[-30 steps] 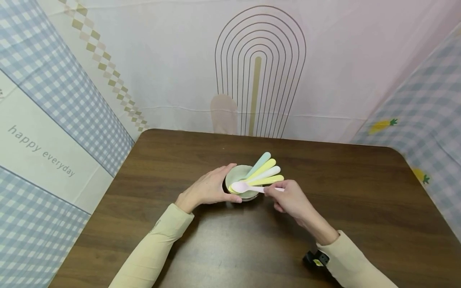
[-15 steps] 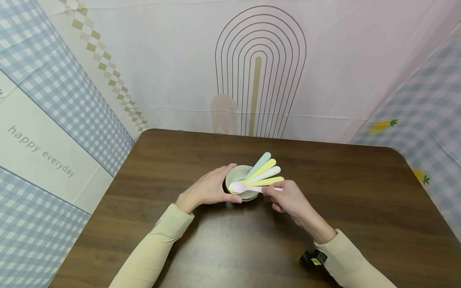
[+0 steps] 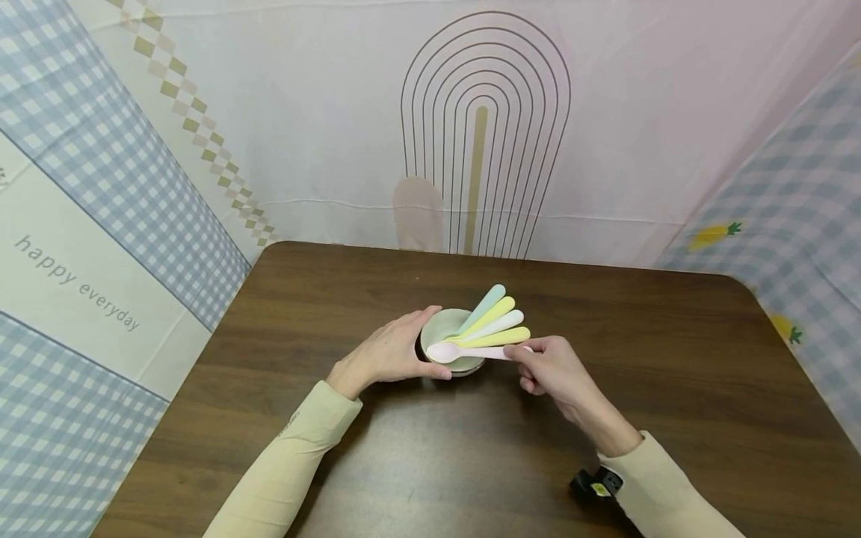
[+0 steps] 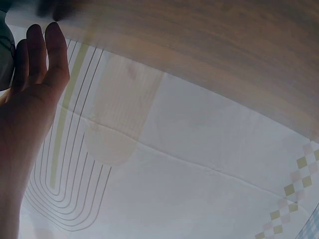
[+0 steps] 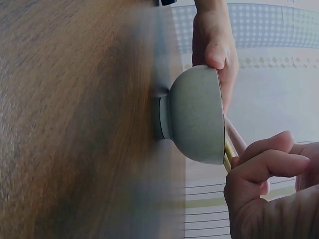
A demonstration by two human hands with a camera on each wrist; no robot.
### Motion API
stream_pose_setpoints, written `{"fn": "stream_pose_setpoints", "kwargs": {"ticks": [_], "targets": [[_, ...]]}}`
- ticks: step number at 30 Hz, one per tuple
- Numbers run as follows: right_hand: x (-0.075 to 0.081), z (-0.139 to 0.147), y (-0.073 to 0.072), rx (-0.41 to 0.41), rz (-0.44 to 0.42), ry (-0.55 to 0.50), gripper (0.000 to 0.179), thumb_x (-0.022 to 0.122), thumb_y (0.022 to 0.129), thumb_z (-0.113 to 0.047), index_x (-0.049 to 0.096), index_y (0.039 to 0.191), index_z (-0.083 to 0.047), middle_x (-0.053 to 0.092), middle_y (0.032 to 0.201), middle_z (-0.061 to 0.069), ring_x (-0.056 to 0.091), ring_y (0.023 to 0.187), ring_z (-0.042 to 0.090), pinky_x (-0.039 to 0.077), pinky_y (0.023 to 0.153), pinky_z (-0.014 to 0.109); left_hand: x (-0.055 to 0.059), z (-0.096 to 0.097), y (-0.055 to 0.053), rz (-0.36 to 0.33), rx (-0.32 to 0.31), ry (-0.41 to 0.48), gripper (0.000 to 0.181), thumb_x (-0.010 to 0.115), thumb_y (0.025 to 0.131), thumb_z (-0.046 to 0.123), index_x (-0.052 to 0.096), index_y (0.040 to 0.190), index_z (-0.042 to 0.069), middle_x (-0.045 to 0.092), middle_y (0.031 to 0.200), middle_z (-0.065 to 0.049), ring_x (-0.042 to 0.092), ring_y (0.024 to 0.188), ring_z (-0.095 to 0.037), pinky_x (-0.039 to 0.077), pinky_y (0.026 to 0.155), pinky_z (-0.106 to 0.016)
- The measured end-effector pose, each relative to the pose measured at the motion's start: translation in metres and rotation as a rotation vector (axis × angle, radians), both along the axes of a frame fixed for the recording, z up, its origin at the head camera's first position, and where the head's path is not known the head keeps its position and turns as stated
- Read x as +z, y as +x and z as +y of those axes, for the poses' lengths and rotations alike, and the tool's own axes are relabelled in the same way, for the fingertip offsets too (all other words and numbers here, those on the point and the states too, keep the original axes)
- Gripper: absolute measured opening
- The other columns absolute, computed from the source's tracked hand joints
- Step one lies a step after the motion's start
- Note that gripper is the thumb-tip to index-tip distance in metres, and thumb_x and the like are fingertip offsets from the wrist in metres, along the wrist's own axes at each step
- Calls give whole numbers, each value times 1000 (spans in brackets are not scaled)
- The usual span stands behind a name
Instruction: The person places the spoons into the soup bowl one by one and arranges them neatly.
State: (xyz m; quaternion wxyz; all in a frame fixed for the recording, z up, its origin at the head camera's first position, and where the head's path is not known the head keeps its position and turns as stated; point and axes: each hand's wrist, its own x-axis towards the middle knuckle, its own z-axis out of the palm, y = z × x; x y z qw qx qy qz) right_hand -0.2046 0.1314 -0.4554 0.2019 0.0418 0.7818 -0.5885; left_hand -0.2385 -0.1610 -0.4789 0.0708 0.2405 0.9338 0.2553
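A small pale ceramic bowl (image 3: pixel 437 329) stands on the table. My left hand (image 3: pixel 393 350) holds it from the left, thumb at the near side and fingers round the far side. In the right wrist view the bowl (image 5: pixel 197 114) shows its rounded wall and narrow foot. My right hand (image 3: pixel 554 373) pinches a pink spoon (image 3: pixel 480 353) near the handle end, the spoon's head over the bowl. Fanned out beside it, heads in the bowl, lie a yellow spoon (image 3: pixel 504 338), a white spoon (image 3: pixel 506 322), another yellow spoon (image 3: pixel 496 308) and a mint spoon (image 3: pixel 487 302).
The dark wooden table (image 3: pixel 417 463) has rounded far corners. Behind it hangs a printed cloth (image 3: pixel 323 134), with blue checked cloth at both sides. A black device (image 3: pixel 597 484) is strapped at the right wrist.
My right fingers have shifted rightward along the pink spoon's handle towards its end. The spoon's head has dipped slightly left. The left hand, bowl and other spoons stay put.
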Motion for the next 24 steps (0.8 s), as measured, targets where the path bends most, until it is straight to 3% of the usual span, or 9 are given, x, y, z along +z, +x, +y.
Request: {"fn": "stream_pose_setpoints", "kwargs": {"ticks": [15, 24], "targets": [[-4, 6, -7, -59, -9, -26, 28, 67, 108, -22, 66, 114, 5, 54, 67, -3, 57, 57, 9, 49, 55, 21, 1, 0, 1, -4, 6, -7, 115, 89, 79, 66, 38, 169, 15, 62, 155, -7, 62, 141, -29, 51, 119, -53], [-10, 13, -5, -52, 44, 89, 46, 73, 105, -37, 69, 128, 2, 57, 64, -4, 56, 56, 10, 49, 56, 24, 1, 0, 1, -19, 12, -9, 116, 90, 79, 66, 37, 169, 16, 60, 157, -7, 61, 143, -30, 50, 120, -52]]}}
